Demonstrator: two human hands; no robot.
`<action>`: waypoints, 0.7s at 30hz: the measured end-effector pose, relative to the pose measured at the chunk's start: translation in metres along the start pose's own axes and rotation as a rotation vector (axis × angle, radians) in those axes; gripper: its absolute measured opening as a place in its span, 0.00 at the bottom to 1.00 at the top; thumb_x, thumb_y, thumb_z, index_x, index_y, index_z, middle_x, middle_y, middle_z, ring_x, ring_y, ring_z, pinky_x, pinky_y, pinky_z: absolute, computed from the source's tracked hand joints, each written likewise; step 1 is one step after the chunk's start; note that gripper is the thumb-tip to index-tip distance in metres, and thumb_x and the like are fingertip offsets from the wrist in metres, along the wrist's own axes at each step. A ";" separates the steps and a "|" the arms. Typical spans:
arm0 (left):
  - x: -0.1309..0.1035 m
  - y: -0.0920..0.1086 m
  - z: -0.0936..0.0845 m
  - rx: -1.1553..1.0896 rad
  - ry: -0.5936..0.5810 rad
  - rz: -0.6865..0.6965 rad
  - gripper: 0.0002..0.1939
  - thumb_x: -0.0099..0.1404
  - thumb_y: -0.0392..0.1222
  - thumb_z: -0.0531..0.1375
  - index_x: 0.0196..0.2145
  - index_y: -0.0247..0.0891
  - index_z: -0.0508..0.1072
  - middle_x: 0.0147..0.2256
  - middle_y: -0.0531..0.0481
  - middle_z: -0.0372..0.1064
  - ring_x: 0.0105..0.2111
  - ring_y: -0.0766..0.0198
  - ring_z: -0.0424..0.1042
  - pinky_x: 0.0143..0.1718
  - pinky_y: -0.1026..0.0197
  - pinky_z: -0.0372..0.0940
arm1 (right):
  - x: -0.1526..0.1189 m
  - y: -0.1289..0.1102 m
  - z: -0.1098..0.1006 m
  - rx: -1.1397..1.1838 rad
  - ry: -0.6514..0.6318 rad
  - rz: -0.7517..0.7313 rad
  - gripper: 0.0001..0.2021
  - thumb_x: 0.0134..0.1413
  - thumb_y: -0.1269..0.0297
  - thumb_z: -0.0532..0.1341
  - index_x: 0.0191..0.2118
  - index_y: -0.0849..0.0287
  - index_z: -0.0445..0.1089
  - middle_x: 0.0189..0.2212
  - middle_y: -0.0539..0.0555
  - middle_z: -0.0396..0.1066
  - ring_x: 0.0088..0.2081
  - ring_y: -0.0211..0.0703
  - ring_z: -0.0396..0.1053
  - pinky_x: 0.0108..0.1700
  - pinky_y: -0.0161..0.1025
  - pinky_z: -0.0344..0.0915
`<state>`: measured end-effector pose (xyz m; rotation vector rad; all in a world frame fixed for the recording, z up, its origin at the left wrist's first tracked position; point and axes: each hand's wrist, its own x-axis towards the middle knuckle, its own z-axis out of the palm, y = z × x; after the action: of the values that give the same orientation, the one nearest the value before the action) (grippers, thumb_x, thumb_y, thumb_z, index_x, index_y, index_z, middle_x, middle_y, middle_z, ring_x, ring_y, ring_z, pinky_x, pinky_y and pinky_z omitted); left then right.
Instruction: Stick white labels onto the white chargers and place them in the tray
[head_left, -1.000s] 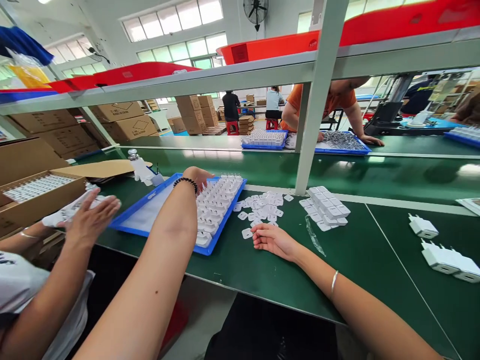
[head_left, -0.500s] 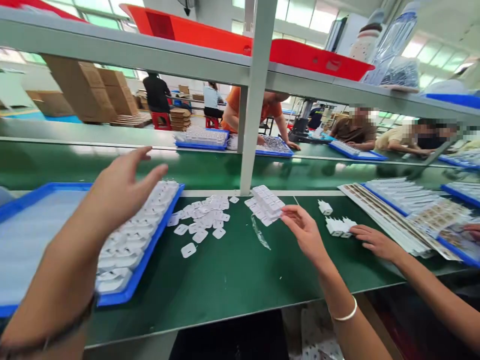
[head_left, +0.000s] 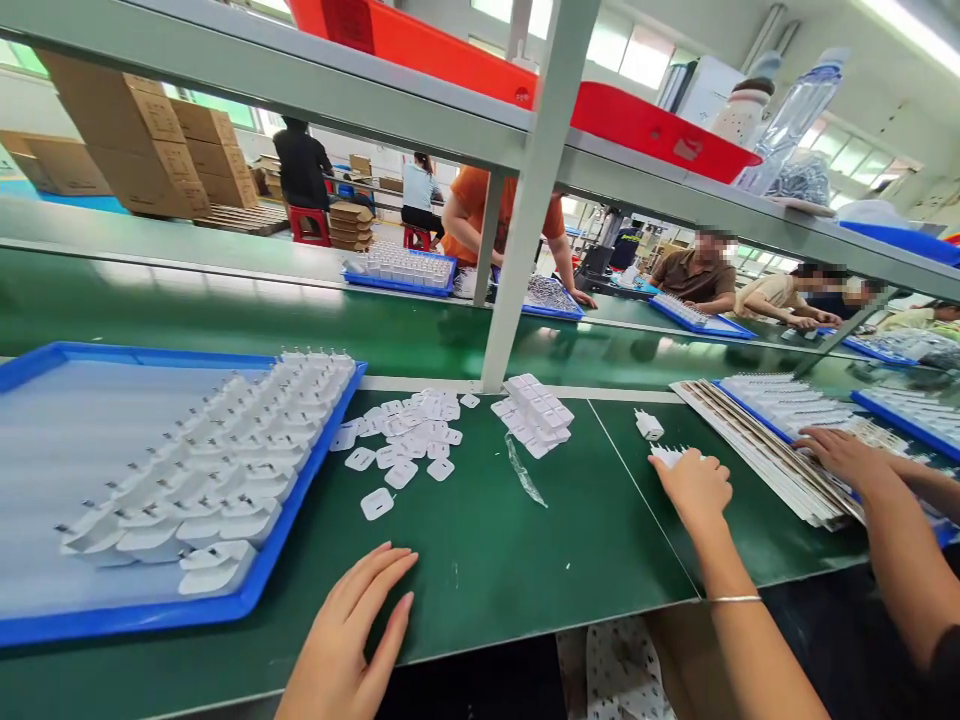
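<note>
My left hand hovers at the table's front edge, fingers stretched and thumb apart, holding nothing. Over to the right, my right hand, with a bracelet at its wrist, is closed around a cluster of white charger plugs; its fingers partly hide them. One more charger plug lies just behind. Between my hands are a pile of white square cover plates with slots, a stack of white square blocks and a clear plastic strip.
At left, a blue-rimmed tray holds rows of white charger housings with metal pins. A co-worker's hand rests by stacked cardboard sheets on the right. A metal post and shelf with red bins stand ahead.
My left hand has come down from above the tray to the table's front edge. My right hand moved right, from the block stack onto the charger plugs. The co-worker's hand left the plugs.
</note>
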<state>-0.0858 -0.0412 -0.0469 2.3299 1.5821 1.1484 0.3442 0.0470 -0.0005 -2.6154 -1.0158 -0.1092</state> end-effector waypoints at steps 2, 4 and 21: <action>-0.002 0.002 -0.005 0.001 0.019 0.016 0.14 0.68 0.43 0.56 0.51 0.47 0.71 0.50 0.48 0.74 0.51 0.53 0.74 0.48 0.48 0.75 | 0.000 0.003 0.001 -0.046 -0.032 0.031 0.33 0.56 0.52 0.59 0.55 0.81 0.63 0.53 0.85 0.62 0.58 0.78 0.59 0.52 0.62 0.60; -0.003 0.010 -0.008 -0.014 0.029 0.035 0.13 0.68 0.40 0.56 0.50 0.45 0.71 0.49 0.48 0.75 0.51 0.55 0.74 0.49 0.51 0.74 | -0.002 0.007 0.000 -0.069 -0.089 0.057 0.37 0.56 0.47 0.57 0.56 0.83 0.63 0.50 0.85 0.66 0.55 0.79 0.64 0.51 0.61 0.62; 0.025 0.037 0.017 0.044 -0.065 0.195 0.23 0.63 0.32 0.54 0.57 0.31 0.68 0.54 0.36 0.71 0.54 0.43 0.71 0.47 0.45 0.72 | -0.213 -0.139 -0.056 0.309 -0.749 -1.049 0.34 0.45 0.64 0.63 0.59 0.61 0.52 0.41 0.58 0.74 0.38 0.51 0.73 0.40 0.43 0.66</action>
<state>-0.0426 -0.0314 -0.0289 2.5696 1.3981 1.0716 0.0963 -0.0126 0.0502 -1.5781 -2.3132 0.7578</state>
